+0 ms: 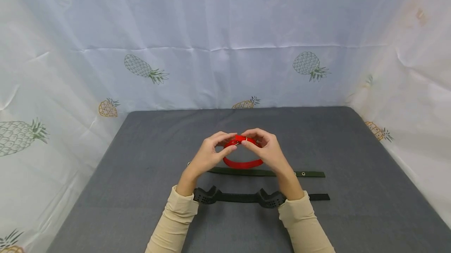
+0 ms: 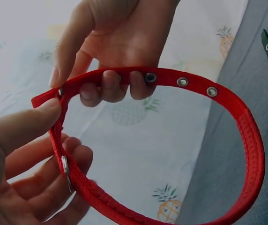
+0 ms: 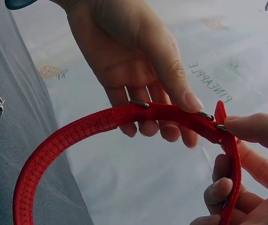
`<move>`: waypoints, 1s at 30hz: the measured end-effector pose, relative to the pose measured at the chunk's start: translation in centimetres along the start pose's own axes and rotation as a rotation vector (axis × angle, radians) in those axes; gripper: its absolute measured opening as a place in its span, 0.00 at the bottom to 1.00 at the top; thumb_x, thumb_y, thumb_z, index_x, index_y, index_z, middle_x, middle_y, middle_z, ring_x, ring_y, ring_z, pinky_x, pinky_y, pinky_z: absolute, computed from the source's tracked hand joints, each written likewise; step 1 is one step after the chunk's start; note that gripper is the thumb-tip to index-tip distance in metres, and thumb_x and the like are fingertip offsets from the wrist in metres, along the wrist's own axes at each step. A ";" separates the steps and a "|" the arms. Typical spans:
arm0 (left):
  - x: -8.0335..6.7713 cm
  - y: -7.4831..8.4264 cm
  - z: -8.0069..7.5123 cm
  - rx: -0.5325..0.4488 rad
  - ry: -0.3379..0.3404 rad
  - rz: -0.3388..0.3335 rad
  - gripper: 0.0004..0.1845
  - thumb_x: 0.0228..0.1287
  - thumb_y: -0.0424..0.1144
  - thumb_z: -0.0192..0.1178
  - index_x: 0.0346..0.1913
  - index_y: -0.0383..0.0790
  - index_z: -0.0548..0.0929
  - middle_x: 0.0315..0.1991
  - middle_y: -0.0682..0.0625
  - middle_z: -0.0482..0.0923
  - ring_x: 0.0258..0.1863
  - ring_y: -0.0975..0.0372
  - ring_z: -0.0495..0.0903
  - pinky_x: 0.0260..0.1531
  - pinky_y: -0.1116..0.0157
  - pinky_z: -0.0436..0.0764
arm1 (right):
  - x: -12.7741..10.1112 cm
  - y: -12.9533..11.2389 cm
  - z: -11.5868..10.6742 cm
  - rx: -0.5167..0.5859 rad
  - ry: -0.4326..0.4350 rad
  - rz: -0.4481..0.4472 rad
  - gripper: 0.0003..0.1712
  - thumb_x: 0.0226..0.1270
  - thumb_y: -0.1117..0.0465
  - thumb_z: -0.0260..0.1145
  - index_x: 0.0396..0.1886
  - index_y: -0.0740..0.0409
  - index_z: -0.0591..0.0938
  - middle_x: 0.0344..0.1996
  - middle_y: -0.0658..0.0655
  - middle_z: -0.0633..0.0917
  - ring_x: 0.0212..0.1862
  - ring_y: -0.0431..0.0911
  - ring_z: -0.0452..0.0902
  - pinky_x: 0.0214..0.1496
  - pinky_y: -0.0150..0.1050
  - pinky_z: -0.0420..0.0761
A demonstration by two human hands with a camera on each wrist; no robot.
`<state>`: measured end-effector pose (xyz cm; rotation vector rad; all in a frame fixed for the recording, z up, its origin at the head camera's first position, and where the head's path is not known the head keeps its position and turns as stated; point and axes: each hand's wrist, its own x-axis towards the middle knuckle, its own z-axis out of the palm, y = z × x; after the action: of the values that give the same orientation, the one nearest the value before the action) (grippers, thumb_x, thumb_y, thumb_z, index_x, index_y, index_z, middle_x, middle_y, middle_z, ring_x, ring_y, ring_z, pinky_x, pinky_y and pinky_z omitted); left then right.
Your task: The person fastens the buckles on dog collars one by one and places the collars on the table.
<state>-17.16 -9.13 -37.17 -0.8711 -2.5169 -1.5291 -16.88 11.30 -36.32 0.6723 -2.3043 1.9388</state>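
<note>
L hand (image 1: 208,152), R hand (image 1: 269,150), both on 1 red collar (image 1: 243,165)

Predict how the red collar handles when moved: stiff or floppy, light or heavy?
The red collar probably flexes but keeps some shape: it arcs in an open loop between the left hand and right hand. Likely light, being narrow. Its metal ring may weight that section slightly.

Grey table (image 1: 148,190), green strap (image 1: 246,172) with eyelets (image 1: 303,174) lying across it, black strap (image 1: 239,197) roughly parallel, nearer the front.
</note>
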 end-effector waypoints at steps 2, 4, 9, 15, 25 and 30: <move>0.0 0.0 0.1 0.003 0.033 0.009 0.19 0.62 0.34 0.64 0.56 0.35 0.81 0.48 0.43 0.82 0.45 0.55 0.81 0.49 0.64 0.82 | 0.0 0.0 -0.1 0.001 0.009 0.003 0.13 0.64 0.69 0.65 0.47 0.70 0.80 0.36 0.41 0.82 0.36 0.34 0.77 0.38 0.29 0.78; 0.0 0.0 0.2 0.012 0.063 0.028 0.16 0.62 0.35 0.65 0.53 0.35 0.82 0.47 0.43 0.83 0.44 0.55 0.82 0.48 0.63 0.83 | 0.0 0.0 -0.2 0.001 0.014 0.002 0.13 0.64 0.68 0.65 0.47 0.70 0.80 0.36 0.38 0.81 0.36 0.34 0.77 0.38 0.30 0.78; 0.2 -0.3 0.6 0.025 0.109 0.090 0.14 0.62 0.35 0.65 0.50 0.35 0.83 0.44 0.43 0.84 0.42 0.57 0.83 0.47 0.64 0.84 | -0.1 0.2 -0.2 0.022 0.018 0.015 0.13 0.65 0.66 0.65 0.47 0.69 0.79 0.36 0.42 0.81 0.37 0.35 0.76 0.42 0.31 0.80; 0.3 -0.5 0.7 0.015 0.151 0.143 0.14 0.62 0.31 0.64 0.51 0.33 0.82 0.42 0.41 0.83 0.40 0.55 0.83 0.43 0.66 0.85 | 0.0 0.1 -0.2 0.030 0.021 0.022 0.13 0.67 0.64 0.64 0.47 0.68 0.78 0.36 0.44 0.81 0.38 0.35 0.76 0.44 0.31 0.80; 0.4 -0.6 0.8 0.036 0.180 0.258 0.15 0.60 0.27 0.63 0.51 0.30 0.81 0.39 0.40 0.82 0.31 0.59 0.79 0.34 0.72 0.82 | -0.1 -0.1 -0.2 0.022 0.024 0.030 0.12 0.67 0.66 0.63 0.47 0.67 0.78 0.35 0.43 0.81 0.38 0.35 0.76 0.43 0.31 0.79; 0.4 -0.6 0.8 0.062 0.190 0.296 0.14 0.60 0.27 0.63 0.49 0.30 0.81 0.37 0.41 0.82 0.26 0.63 0.73 0.28 0.74 0.76 | -0.1 -0.2 0.0 -0.035 0.018 0.032 0.11 0.67 0.66 0.63 0.46 0.65 0.79 0.37 0.53 0.81 0.35 0.36 0.74 0.34 0.32 0.73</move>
<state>-17.58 -8.52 -37.87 -0.9859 -2.1768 -1.3623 -16.68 11.34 -36.16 0.6154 -2.3470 1.9046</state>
